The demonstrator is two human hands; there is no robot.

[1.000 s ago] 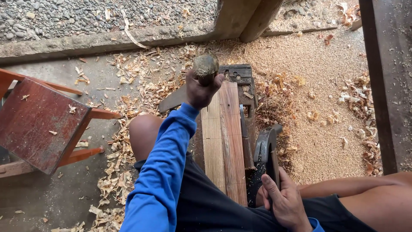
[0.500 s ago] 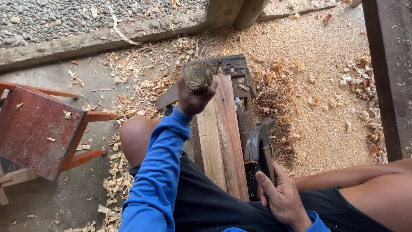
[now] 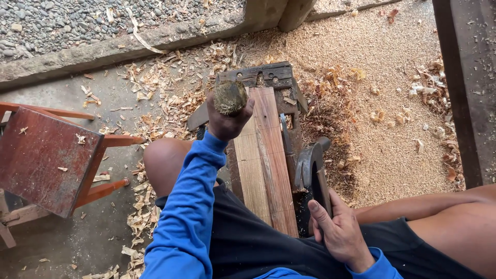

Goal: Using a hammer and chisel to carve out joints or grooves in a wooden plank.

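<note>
head view: left hand (image 3: 227, 120) grips a rough, round brown wooden mallet head (image 3: 230, 96), raised over the reddish wooden plank (image 3: 266, 160). right hand (image 3: 338, 232) clasps a dark curved metal blade (image 3: 310, 165) beside the plank. likely mid-strike; the next blow needs aim.

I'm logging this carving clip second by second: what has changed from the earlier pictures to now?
Little changed. The left hand keeps its grip on the rough round lump, held up over the far end of the wooden plank, now a touch nearer that end. The right hand stays closed on the handle of the dark curved tool beside the plank. The red stool has not moved.
</note>
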